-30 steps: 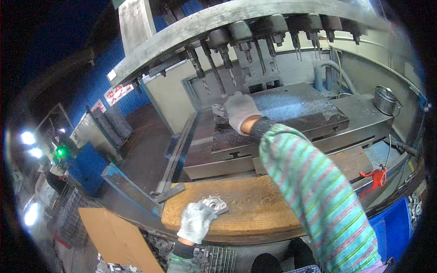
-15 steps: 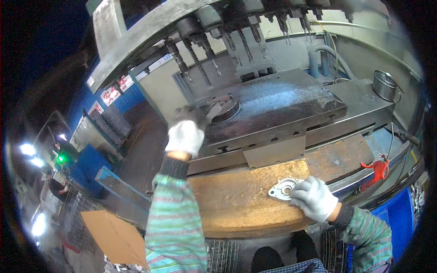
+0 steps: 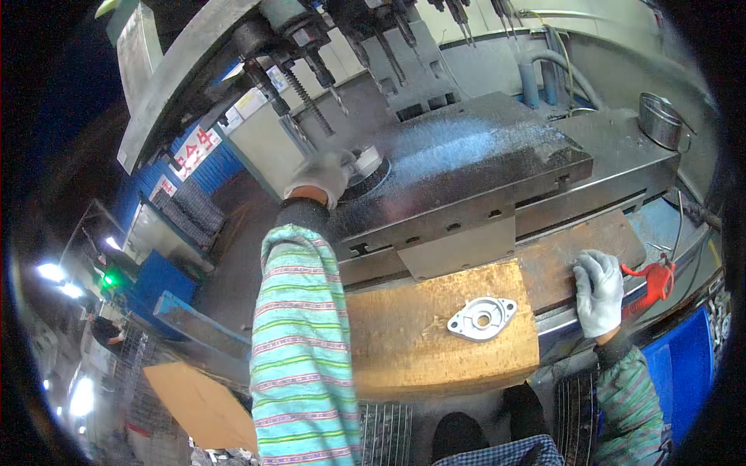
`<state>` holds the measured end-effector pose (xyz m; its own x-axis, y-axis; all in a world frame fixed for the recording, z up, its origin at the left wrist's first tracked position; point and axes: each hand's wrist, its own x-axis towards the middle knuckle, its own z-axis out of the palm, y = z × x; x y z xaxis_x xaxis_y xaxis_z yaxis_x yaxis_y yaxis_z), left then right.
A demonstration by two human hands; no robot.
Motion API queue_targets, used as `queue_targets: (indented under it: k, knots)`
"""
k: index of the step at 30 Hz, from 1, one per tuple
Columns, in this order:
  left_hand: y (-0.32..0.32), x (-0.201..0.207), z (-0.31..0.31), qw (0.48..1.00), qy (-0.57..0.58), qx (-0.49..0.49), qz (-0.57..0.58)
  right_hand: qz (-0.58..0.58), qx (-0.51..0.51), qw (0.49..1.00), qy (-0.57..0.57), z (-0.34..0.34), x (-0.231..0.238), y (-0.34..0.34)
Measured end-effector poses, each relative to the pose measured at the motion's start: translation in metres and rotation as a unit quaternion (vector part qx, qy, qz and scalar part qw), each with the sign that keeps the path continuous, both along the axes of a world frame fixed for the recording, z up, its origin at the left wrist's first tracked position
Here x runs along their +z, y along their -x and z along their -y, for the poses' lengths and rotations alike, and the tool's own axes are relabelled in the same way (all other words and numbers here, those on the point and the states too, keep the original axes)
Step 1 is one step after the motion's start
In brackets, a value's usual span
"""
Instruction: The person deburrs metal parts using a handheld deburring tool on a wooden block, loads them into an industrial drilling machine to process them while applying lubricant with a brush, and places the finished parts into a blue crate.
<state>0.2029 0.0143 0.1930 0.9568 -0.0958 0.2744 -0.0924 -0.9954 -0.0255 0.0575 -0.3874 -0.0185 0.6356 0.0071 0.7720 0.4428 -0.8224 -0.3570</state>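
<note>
My left hand, in a white glove, reaches to the round fixture on the machine table. Its fingers are closed on a silver metal casting at the top of that fixture; the hand partly hides it. A second casting, flat and oval with a central hole and a smaller hole at each end, lies on the wooden board. My right hand, also gloved, holds nothing, its fingers loosely bent and slightly apart. It is just left of the red air gun.
Drill bits and springs hang from the machine head above my left hand. Bluish chips cover the machine table. A metal cup stands at the far right. Below the air gun is a blue bin; cardboard lies lower left.
My right hand has left the oval casting on the board and moved right, toward the air gun. The silver casting now shows at the fixture in my left hand. The view has shifted somewhat.
</note>
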Motion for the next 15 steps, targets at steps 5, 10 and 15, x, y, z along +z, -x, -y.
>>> queue_targets:
  k: [5, 10, 15]
  knots:
    - [-0.007, -0.004, 0.001, 0.995, -0.086, 0.041, 0.034, -0.006, -0.027, 1.0, 0.009, -0.001, 0.002, 0.001]
    - [0.002, -0.003, 0.004, 0.997, -0.02, 0.031, 0.066, -0.003, -0.031, 0.999, 0.012, 0.003, 0.0, -0.001]
    - [0.07, 0.012, -0.005, 0.98, 0.1, 0.046, 0.165, 0.002, -0.058, 0.998, 0.022, 0.005, -0.004, -0.002]
